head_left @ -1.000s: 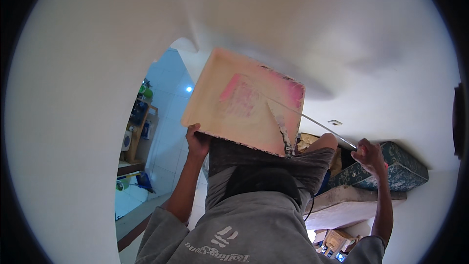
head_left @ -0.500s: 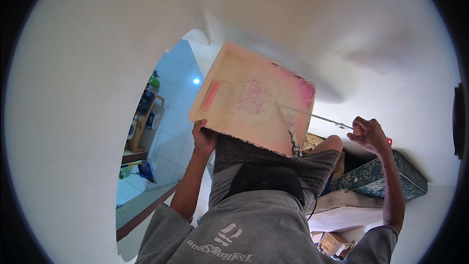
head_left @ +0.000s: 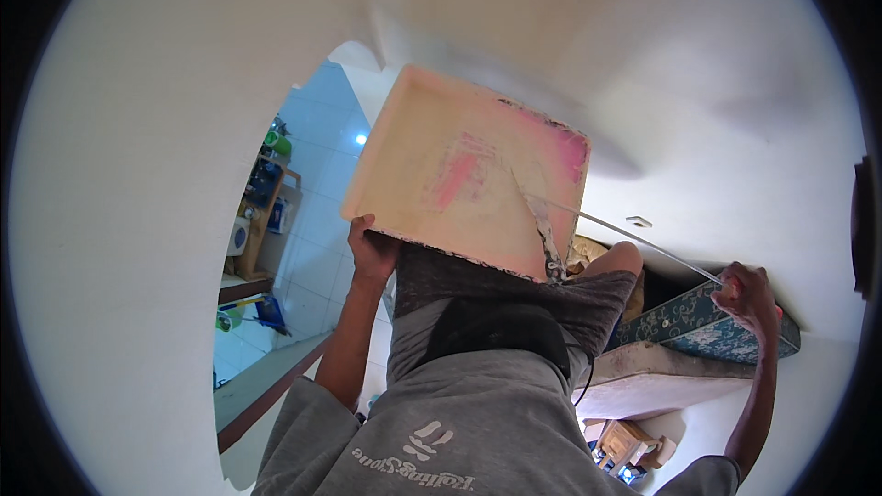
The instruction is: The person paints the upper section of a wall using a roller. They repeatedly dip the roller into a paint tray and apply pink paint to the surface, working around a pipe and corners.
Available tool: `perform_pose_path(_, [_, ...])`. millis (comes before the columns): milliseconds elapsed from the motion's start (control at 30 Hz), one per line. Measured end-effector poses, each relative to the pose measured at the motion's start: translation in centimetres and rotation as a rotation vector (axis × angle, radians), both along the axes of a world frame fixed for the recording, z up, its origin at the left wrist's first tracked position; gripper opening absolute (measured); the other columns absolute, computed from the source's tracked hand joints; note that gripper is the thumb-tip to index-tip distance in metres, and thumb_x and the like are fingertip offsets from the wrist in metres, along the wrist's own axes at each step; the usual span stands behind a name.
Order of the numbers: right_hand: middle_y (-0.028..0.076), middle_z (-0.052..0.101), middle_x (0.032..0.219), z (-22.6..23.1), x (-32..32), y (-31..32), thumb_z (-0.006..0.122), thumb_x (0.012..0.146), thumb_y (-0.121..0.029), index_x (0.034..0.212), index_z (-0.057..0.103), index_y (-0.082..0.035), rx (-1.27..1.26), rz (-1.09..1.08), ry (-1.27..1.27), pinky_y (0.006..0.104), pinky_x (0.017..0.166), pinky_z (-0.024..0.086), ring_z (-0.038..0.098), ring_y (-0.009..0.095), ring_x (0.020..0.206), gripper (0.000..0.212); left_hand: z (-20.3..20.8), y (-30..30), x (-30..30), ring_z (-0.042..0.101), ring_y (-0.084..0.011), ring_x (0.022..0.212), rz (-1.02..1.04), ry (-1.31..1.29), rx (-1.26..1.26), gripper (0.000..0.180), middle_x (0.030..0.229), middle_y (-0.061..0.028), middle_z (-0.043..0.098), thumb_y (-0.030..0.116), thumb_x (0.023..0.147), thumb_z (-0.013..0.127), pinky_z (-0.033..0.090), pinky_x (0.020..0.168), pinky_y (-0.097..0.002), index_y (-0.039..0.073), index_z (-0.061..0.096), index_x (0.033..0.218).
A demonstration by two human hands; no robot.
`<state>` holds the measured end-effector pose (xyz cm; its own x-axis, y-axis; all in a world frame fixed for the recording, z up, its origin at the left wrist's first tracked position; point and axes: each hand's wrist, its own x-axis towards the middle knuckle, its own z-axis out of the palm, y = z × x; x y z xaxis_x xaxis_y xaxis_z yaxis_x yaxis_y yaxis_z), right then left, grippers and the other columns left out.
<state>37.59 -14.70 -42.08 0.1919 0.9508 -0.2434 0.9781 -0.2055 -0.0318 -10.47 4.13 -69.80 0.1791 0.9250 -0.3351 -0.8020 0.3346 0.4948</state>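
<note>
A wide, square-cornered tray [head_left: 395,147], cream inside with pink smears, is tilted up above my lap. Its rim is dark and chipped, and a crack with a whitish edge runs in from the near right side. My left hand [head_left: 373,248] grips the tray's near-left corner, thumb over the rim. Out to the right, my right hand [head_left: 746,294] is closed around the end of a long, thin pale rod [head_left: 634,239]. The rod slants into the tray, toward a pink roller [head_left: 456,181] lying on its floor. Where rod and roller join is hard to make out.
White wall [head_left: 698,55] rises ahead and to the right. A green patterned mattress [head_left: 689,321] and a paler one [head_left: 643,372] lie behind my right arm. Through an opening at left are blue-lit floor tiles [head_left: 312,257] and a wooden shelf [head_left: 276,220] with containers.
My right hand has moved right and down, drawing the rod with it. Inside the tray the pink roller has shifted from the left side toward the middle. My left hand stays on the rim.
</note>
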Motion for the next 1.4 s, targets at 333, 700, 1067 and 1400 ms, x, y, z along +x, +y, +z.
perform_pose_path(333, [0.01,0.056,0.064,-1.3,-2.0,0.6,0.076,0.06,-0.024,0.078,0.055,-0.008,-0.041,-0.072,-0.002,0.0368,0.06,0.044,0.053,0.027,0.061,0.032,0.4,0.7,0.1,0.047,-0.0286,0.117,-0.019,0.029,0.009,0.068,0.125,-0.0111,0.049,0.028,0.071,0.06,0.039,0.098,-0.0439,0.003,0.039,0.132])
perform_pose_path(700, [0.012,0.06,0.062,0.0,-0.1,-3.4,0.079,0.057,-0.034,0.076,0.062,-0.007,-0.156,-0.154,-0.054,0.0376,0.058,0.049,0.06,0.029,0.056,0.037,0.3,0.3,0.8,0.049,-0.0275,0.114,-0.009,-0.006,0.001,0.062,0.121,-0.0108,0.051,0.023,0.071,0.06,0.04,0.097,-0.0438,0.002,0.042,0.127])
perform_pose_path(1067, [0.016,0.058,0.063,-14.5,-2.3,-11.8,0.08,0.06,-0.049,0.078,0.06,0.0,0.031,-0.276,0.243,0.0381,0.054,0.046,0.061,0.028,0.059,0.055,-1.5,-0.6,-0.2,0.056,-0.0256,0.102,-0.034,-0.051,0.032,0.059,0.115,-0.0088,0.055,0.027,0.072,0.058,0.051,0.074,-0.0395,0.005,0.045,0.125])
perform_pose_path(1400, [0.005,0.052,0.058,-16.9,-6.4,-9.3,0.081,0.066,-0.038,0.078,0.057,-0.004,0.769,-0.526,0.526,0.03,0.051,0.043,0.05,0.014,0.052,0.044,-1.0,-2.0,-0.1,0.058,-0.0247,0.097,0.03,-0.016,0.021,0.058,0.111,-0.0072,0.057,0.029,0.07,0.06,0.054,0.07,-0.0402,0.007,0.047,0.122])
